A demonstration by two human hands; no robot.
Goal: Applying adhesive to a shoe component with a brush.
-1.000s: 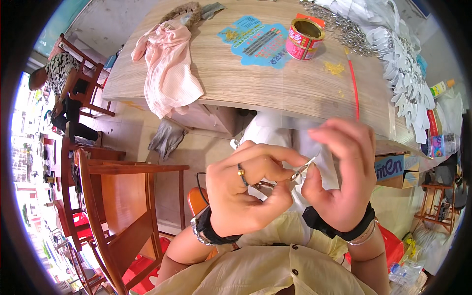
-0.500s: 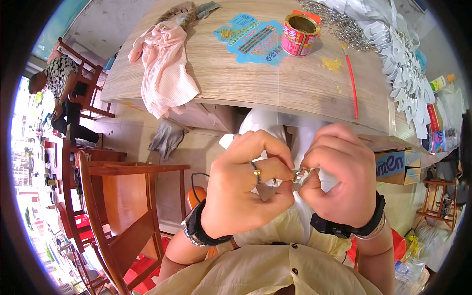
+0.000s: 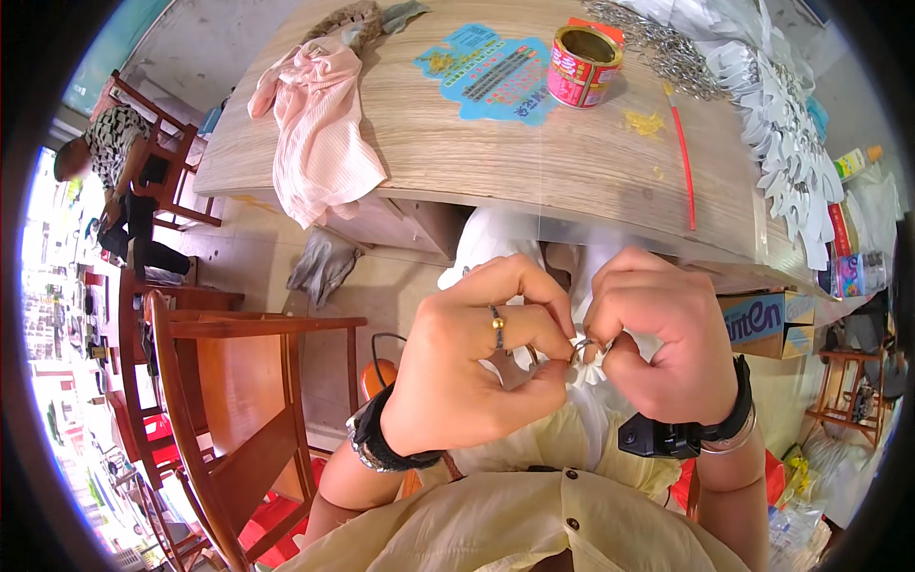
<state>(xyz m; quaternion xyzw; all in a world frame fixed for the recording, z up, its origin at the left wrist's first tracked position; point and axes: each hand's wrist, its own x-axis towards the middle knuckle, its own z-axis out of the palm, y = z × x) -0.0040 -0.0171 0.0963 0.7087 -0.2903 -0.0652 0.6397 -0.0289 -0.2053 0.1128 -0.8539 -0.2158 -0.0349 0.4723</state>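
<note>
My left hand (image 3: 467, 372) and my right hand (image 3: 672, 348) meet above my lap, in front of the table edge. Between their pinched fingertips is a small silvery metal ring (image 3: 584, 345). A small white piece (image 3: 592, 369), perhaps plastic or fabric, hangs right by the ring at my right fingertips. Thumb and index finger of each hand close on the ring from opposite sides. My fingers partly hide it, so its exact shape and how the white piece joins it cannot be made out.
On the wooden table (image 3: 429, 157) lie a pink cloth (image 3: 319, 133), a blue card (image 3: 496, 81), a red tin (image 3: 583, 71), a red stick (image 3: 682, 162), silvery metal pieces (image 3: 658, 48) and white strips (image 3: 777, 133). A wooden chair (image 3: 253, 381) stands left; a person (image 3: 119, 153) sits beyond.
My right fingertips have shifted slightly right and the ring shows more plainly between the hands. The white piece sits a little lower. Both hands keep their pinch.
</note>
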